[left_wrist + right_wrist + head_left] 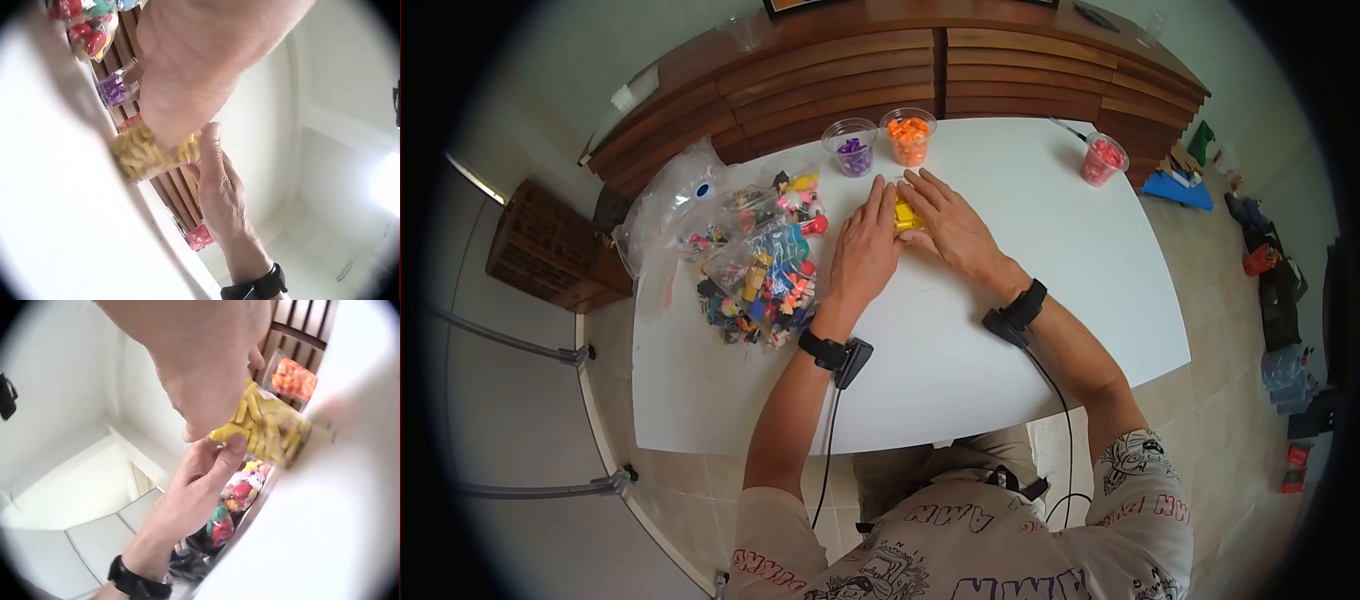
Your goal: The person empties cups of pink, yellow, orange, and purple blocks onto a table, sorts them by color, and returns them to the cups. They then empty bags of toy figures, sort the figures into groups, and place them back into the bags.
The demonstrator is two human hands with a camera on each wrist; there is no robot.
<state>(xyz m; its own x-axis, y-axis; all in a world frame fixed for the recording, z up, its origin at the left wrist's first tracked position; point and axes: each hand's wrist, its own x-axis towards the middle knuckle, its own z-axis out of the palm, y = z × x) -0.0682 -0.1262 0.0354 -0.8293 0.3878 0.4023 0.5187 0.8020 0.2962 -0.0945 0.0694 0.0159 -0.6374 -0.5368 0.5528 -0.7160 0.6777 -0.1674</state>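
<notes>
Yellow-filled cup (906,214) sits toward worktop (1050,200)'s far edge. Left hand (867,245) and right hand (950,230), half-closed, grip it.

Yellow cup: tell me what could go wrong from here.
The yellow pieces reach the rim of the yellow cup, so some might spill if it tips or is squeezed. The orange cup stands just beyond the fingertips, so a forward push could knock it. The left hand is close to the bags and might brush them.
</notes>
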